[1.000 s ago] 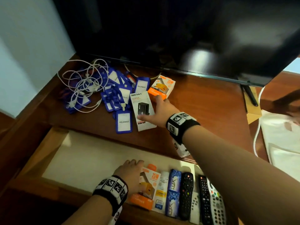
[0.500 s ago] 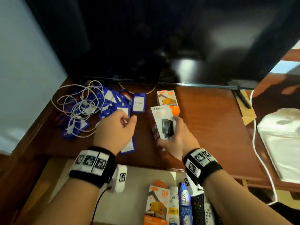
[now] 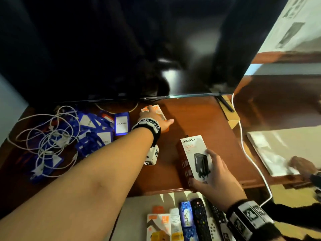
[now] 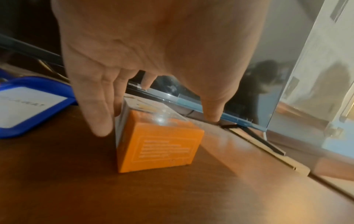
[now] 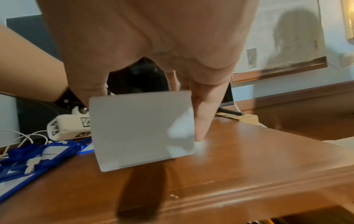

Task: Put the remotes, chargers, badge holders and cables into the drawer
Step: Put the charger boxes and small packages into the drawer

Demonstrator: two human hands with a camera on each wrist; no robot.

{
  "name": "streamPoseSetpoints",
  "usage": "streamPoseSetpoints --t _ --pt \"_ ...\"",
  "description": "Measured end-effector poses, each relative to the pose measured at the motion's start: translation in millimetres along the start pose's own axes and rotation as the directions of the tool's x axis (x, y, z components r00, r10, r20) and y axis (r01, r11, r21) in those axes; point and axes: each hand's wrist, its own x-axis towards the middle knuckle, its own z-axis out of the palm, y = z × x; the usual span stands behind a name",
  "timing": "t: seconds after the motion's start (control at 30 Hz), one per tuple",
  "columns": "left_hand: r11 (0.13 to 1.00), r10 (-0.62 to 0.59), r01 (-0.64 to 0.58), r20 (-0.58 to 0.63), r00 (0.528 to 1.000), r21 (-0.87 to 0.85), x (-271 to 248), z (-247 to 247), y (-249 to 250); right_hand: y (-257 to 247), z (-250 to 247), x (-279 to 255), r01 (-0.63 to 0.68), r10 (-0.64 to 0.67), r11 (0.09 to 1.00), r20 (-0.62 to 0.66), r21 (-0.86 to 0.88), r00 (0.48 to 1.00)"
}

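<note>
My left hand [image 3: 159, 117] reaches to the back of the wooden desktop and straddles the orange charger box [image 4: 161, 148]. Its fingers [image 4: 99, 118] are straight along the box's left side and the thumb is spread past its right side. My right hand [image 3: 203, 169] grips a white charger box [image 3: 192, 148] near the desk's front edge, thumb on one side and fingers on the other [image 5: 201, 121]. Blue badge holders [image 3: 121, 125] and tangled white cables [image 3: 45, 134] lie at the left. The open drawer [image 3: 135, 214] below holds remotes [image 3: 199, 221] and charger boxes [image 3: 158, 226].
A large dark TV [image 3: 139, 49] stands along the back, one foot on a cardboard piece [image 3: 231, 117]. A white cord [image 3: 250, 162] runs down the right side. A white cloth [image 3: 271, 150] and another person's hand [image 3: 302, 166] are at the far right.
My left hand left the badge holders and moved back right onto the orange charger box. My right hand carried the white charger box right and toward the desk's front edge.
</note>
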Motion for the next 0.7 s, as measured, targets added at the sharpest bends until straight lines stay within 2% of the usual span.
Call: streamPoseSetpoints --t 0.17,0.3,0.4,0.5,0.6,0.7 --pt "0.999 -0.036 0.035 0.026 0.999 0.037 2.2 9.2 5.6 10.4 -4.4 -8.0 0.002 -0.002 1.0 0.003 -0.029 1.0" --pt "1.0 0.002 -0.003 0.01 1.0 0.024 -29.3 2.5 -7.5 13.5 -3.6 -6.0 0.015 -0.014 0.999 0.024 -0.048 1.0" --pt "0.996 0.066 -0.071 -0.103 0.992 -0.052 -82.0 -13.6 -29.5 12.7 -3.3 -4.9 0.032 -0.03 0.999 0.035 -0.037 0.999" --pt "0.972 0.145 -0.18 -0.215 0.966 -0.15 -153.4 -24.3 -70.2 14.4 -1.2 -3.3 0.051 -0.05 0.999 0.05 -0.019 0.998" --pt "0.932 0.234 -0.271 -0.17 0.957 -0.241 -234.2 -22.1 -123.2 14.9 3.3 -2.6 0.101 -0.102 0.995 0.074 0.004 0.992" --pt "0.938 0.302 -0.312 -0.082 0.95 -0.153 -296.6 -1.9 -171.8 12.4 7.7 -5.4 0.16 -0.162 0.987 0.119 0.027 0.98"
